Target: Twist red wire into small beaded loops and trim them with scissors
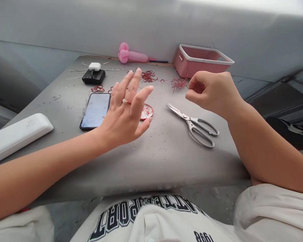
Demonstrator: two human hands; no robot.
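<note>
My left hand [127, 107] is raised over the table with its fingers stretched and apart. A ring-like loop of red cord with a white bead [124, 101] sits on one finger. Behind the thumb, a small round dish with a red rim [146, 112] holds little pale and red pieces, partly hidden. My right hand [208, 90] is in a pinch; what its fingertips hold, if anything, is too fine to make out. Close to those fingertips is a tangle of red thread [179, 84]. Metal scissors [192, 126] lie below the right hand, blades slightly apart.
A phone [97, 111] lies left of my left hand, and a white case [22, 136] farther left. Behind them are a black box [93, 77] with a white earbud case [94, 66], more red threads [148, 76], a pink balloon [133, 56] and a pink basket [192, 69].
</note>
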